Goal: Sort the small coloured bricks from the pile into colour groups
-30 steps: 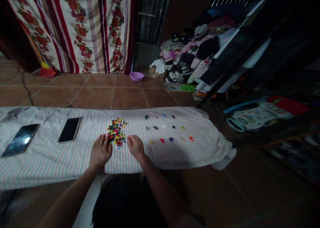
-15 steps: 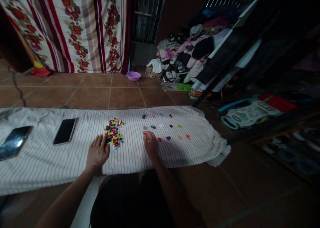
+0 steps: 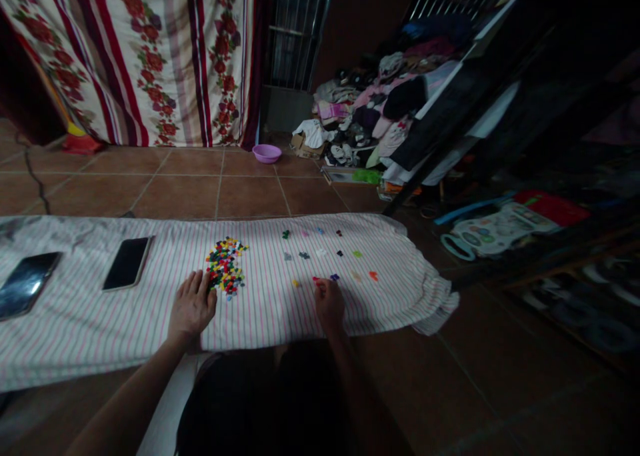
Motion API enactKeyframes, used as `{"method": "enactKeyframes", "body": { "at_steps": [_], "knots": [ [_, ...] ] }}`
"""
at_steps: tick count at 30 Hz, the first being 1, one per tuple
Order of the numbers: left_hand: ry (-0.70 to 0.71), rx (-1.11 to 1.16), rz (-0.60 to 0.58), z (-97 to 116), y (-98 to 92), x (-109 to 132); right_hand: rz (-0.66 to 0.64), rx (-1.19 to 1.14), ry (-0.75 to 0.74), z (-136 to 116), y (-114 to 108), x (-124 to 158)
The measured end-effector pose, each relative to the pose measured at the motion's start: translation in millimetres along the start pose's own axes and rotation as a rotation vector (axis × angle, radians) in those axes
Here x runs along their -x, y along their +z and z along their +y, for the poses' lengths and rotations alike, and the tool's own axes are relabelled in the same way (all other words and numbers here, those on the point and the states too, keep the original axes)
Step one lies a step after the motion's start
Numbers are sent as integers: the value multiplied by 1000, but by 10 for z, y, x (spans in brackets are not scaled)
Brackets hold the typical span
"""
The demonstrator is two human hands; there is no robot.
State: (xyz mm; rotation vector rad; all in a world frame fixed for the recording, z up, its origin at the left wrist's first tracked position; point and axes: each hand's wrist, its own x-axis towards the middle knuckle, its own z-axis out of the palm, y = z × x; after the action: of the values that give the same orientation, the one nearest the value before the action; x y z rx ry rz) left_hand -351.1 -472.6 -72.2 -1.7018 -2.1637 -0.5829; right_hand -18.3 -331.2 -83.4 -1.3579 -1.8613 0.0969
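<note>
My left hand (image 3: 193, 304) lies flat on the striped cloth, fingers stretched out, its fingertips at the left edge of a mixed heap of small coloured pieces (image 3: 226, 266). To the right of the heap, my right hand (image 3: 330, 304) is closed in a pinch at a small red piece (image 3: 316, 279), low over the red group, which the fingers partly cover. Close by are a yellow group (image 3: 295, 283) on the left and a dark blue group (image 3: 335, 277) on the right. Beyond lie green (image 3: 285, 234), grey (image 3: 303, 255), white (image 3: 321, 252), black (image 3: 340, 253) and orange (image 3: 373, 276) groups.
Two phones, one dark (image 3: 27, 286) and one pale-edged (image 3: 127, 263), rest on the striped cloth (image 3: 273, 323) at left. Past it on the tiled floor stand a purple basin (image 3: 267, 153) and a heap of clothes (image 3: 370, 109). A toy panel (image 3: 500, 228) is at right.
My right hand has moved right, from over the yellow group to the red group, with its fingers still pinched. My left hand has stayed beside the heap.
</note>
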Motion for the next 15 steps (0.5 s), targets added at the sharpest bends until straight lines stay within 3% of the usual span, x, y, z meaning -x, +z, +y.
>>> {"method": "enactKeyframes", "body": {
  "at_steps": [15],
  "knots": [
    [0, -29, 12, 7, -2, -14, 32, -142, -44, 53, -22, 41]
  ]
}}
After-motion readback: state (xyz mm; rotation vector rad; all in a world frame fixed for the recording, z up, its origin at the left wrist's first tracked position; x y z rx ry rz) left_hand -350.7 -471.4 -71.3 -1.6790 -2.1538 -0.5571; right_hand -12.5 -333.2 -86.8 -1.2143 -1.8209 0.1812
